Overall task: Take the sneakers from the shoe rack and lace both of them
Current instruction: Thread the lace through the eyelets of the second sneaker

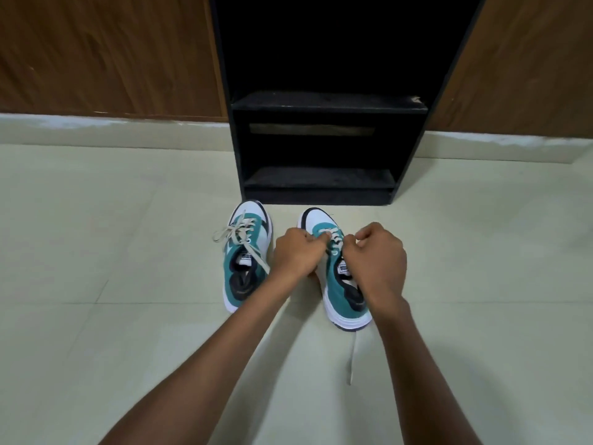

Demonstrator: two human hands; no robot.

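Two teal and white sneakers stand on the floor in front of the black shoe rack (324, 146), toes toward it. The left sneaker (245, 261) has its beige lace threaded and tied in a loose bow. Over the right sneaker (340, 290) my left hand (296, 255) and my right hand (378, 258) both pinch its lace (332, 239) near the lower eyelets. One loose end of that lace (351, 361) trails on the floor behind the heel.
The rack's shelves (317, 181) hold nothing I can see. Brown wooden panels (106, 53) flank it along the wall. Pale floor tiles (128, 284) spread to both sides of the sneakers.
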